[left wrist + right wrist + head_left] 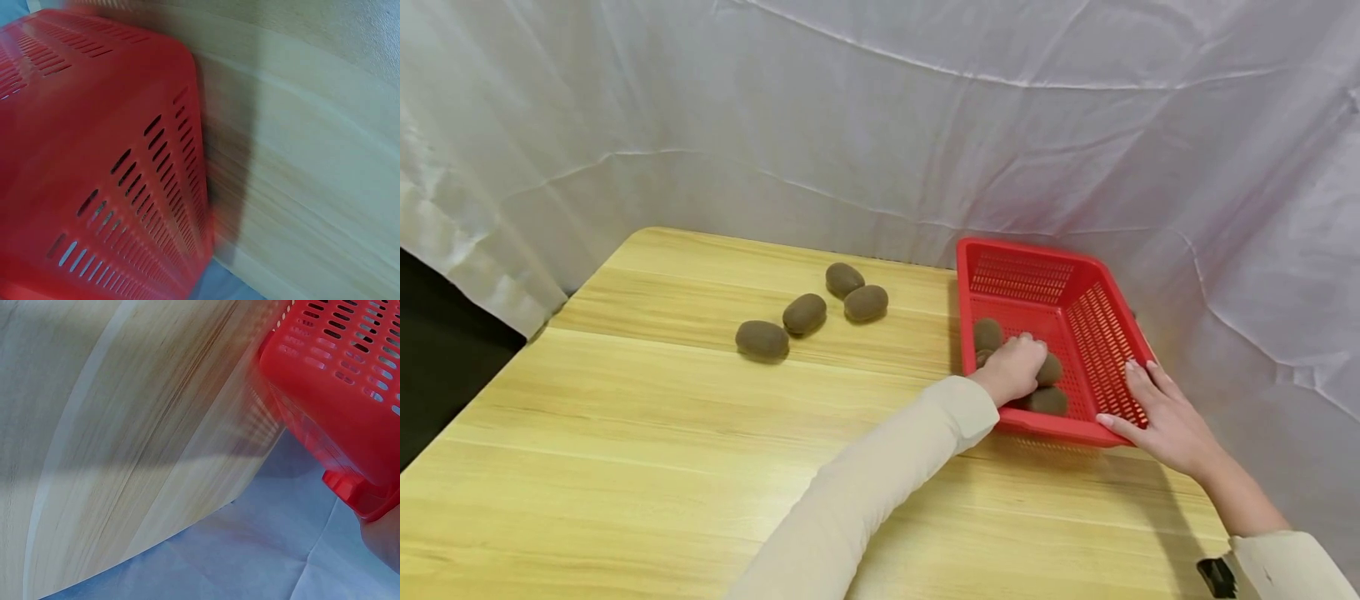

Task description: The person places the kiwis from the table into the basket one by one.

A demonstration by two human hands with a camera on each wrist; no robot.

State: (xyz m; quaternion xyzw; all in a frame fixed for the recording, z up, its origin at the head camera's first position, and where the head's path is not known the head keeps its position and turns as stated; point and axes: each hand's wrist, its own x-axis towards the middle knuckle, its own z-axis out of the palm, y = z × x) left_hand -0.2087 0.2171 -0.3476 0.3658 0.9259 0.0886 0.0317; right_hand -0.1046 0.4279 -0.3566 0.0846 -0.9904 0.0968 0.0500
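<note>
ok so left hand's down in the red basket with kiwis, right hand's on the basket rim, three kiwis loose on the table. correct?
Count's off: the head view shows four loose kiwis on the table, not three. The rest holds: left hand down in the red basket with other kiwis, right hand on its rim.

From here I see a red slotted basket [1081, 432], mouth up at two o'clock, brown oval kiwis [1048, 403] clustered toward its eight o'clock corner; outside, at its nine o'clock, lie four loose kiwis [805, 315].
</note>
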